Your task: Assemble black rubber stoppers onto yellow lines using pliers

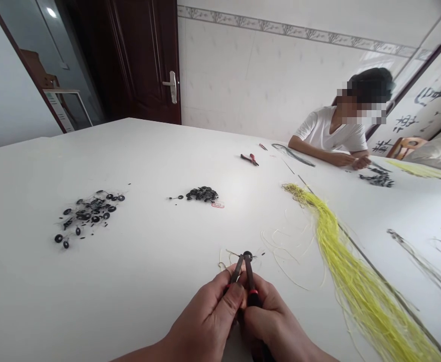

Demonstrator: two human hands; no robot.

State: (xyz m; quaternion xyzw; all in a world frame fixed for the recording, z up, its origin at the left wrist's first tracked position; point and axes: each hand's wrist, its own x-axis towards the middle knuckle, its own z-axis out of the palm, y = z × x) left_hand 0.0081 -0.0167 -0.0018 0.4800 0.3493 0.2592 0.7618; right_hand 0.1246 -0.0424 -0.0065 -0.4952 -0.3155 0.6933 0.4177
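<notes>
Head view: left hand (pixel 209 314) and right hand (pixel 269 309) close together at the near table edge, both closed around a plier-like tool (pixel 249 274) with red bands. Its tips meet at a small black disc (pixel 247 254), just above the white table (pixel 148 281). Thin strands lie beside the left fingertips; a yellow bundle (pixel 329 226) lies to the right, two dark piles of small parts (pixel 92 211) (pixel 202 194) farther off.

Risks (judged): disc may skid out if the tips bear off-centre; fine strands could be nicked or caught between the metal edges if squeezed unseen; the left fingers sit near the tips, so a slip could pinch them.

Unclear: whether it is one tool or two; the grips overlap and the palms hide the handles. Whether the disc is clamped or merely touched: too small to tell. Forearms and the bundle's lower end are cut off by the frame.
</notes>
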